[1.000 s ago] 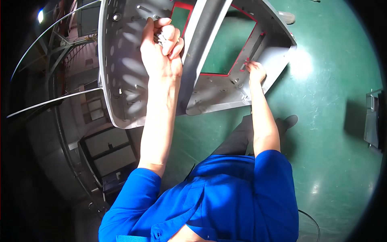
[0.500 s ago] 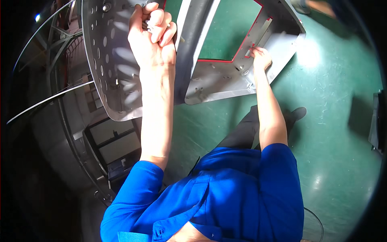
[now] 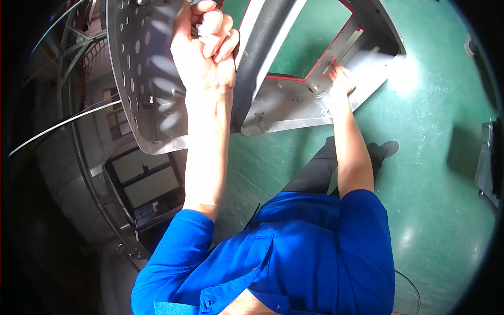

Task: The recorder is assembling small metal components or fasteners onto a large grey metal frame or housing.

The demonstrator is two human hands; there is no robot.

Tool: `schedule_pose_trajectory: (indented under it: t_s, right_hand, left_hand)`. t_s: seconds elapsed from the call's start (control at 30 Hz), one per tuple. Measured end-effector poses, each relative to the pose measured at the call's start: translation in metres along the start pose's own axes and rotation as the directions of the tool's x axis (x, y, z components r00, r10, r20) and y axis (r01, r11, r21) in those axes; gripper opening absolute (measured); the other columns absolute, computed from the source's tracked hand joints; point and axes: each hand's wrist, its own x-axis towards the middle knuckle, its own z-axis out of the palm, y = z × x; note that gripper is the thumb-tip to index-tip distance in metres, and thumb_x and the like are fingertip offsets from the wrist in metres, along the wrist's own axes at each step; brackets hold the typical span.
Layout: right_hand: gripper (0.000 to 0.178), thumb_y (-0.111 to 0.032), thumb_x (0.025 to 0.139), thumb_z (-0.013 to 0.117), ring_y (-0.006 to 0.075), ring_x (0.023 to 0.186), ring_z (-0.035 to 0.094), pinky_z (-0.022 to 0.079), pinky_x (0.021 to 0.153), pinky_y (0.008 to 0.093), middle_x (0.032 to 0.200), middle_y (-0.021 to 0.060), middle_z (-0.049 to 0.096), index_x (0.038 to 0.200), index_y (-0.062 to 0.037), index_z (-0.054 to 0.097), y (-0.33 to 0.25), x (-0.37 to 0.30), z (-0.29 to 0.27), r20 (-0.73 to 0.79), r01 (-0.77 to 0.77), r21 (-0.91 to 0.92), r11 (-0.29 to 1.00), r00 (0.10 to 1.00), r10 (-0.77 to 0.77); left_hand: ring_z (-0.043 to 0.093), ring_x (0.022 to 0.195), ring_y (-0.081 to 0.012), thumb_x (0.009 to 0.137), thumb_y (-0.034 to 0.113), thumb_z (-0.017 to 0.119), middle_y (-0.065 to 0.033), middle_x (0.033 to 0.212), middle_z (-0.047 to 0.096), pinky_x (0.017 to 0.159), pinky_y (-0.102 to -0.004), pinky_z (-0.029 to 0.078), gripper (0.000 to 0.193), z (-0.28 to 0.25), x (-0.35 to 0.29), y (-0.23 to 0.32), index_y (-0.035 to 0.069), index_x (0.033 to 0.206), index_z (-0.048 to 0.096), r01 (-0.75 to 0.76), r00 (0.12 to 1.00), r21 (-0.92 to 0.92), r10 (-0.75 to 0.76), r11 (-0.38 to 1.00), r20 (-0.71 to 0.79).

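Note:
My left hand (image 3: 205,50) is raised close to the camera with its fingers curled tight around a small pale metal piece. It presses against a grey perforated metal panel (image 3: 139,89). A dark rounded bar (image 3: 262,58) runs beside that hand. My right hand (image 3: 340,79) reaches farther out. Its fingers lie flat on the flange of a grey metal frame (image 3: 294,102) with a red-edged opening (image 3: 310,47). Through the opening the green floor shows. Nothing is visible in the right hand.
Green floor (image 3: 430,131) lies below, with my dark shoe (image 3: 388,149) on it. A grey cabinet (image 3: 489,163) stands at the right edge. Curved metal rails (image 3: 63,123) and a dark unit with pale panels (image 3: 147,184) fill the left side.
The left hand has come up and nearer the camera along the perforated panel, staying clenched. The right hand has stayed on the frame flange while the view shifted.

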Motion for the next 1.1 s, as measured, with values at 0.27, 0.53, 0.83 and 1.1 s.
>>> schedule_pose_trajectory:
  t_s: [0.27,0.53,0.83,1.1]
  right_hand:
    - [0.027,0.004,0.078,0.062,0.0337,0.087,0.063,0.053,0.076,0.0419,0.097,0.0218,0.062,0.103,0.0109,0.055,-0.006,-0.003,-0.013,0.104,-0.16,0.276,0.948,0.985,0.136]
    - [0.021,0.009,0.077,0.059,0.032,0.076,0.065,0.056,0.066,0.0383,0.089,0.0224,0.063,0.097,0.0128,0.059,0.006,-0.001,-0.008,0.099,0.152,-0.044,0.987,0.984,-0.147]
    - [0.021,-0.009,0.08,0.067,0.023,0.063,0.066,0.055,0.053,0.0312,0.077,0.0157,0.066,0.09,0.0086,0.063,-0.009,-0.002,-0.001,0.123,-0.058,-0.173,0.983,0.989,0.08]
    - [0.027,-0.021,0.081,0.066,0.0208,0.056,0.062,0.053,0.047,0.029,0.072,0.0142,0.063,0.087,0.0049,0.06,-0.067,-0.018,-0.024,0.231,-0.089,-0.353,0.931,0.956,0.179]
  left_hand:
    - [0.024,0.039,-0.0047,0.097,0.022,0.035,0.0024,0.052,0.033,0.032,-0.019,0.022,0.032,-0.001,-0.002,-0.003,0.001,0.083,0.054,-0.037,0.999,0.04,0.038,0.999,-0.023]
    - [0.024,0.039,-0.0046,0.098,0.023,0.036,0.0023,0.053,0.034,0.032,-0.0191,0.023,0.032,0.003,0.001,-0.006,0.002,0.082,0.054,-0.027,0.998,0.027,0.029,0.999,-0.057]
    - [0.019,0.039,-0.005,0.098,0.027,0.032,0.0047,0.049,0.027,0.031,-0.0193,0.018,0.039,0.0,0.0,-0.008,0.001,0.082,0.057,-0.027,0.993,0.01,0.028,1.0,-0.118]
    - [0.023,0.038,-0.0051,0.097,0.026,0.037,0.0027,0.049,0.03,0.033,-0.0195,0.02,0.034,0.001,0.005,-0.01,0.0,0.082,0.053,-0.024,0.993,0.008,0.025,1.0,-0.114]
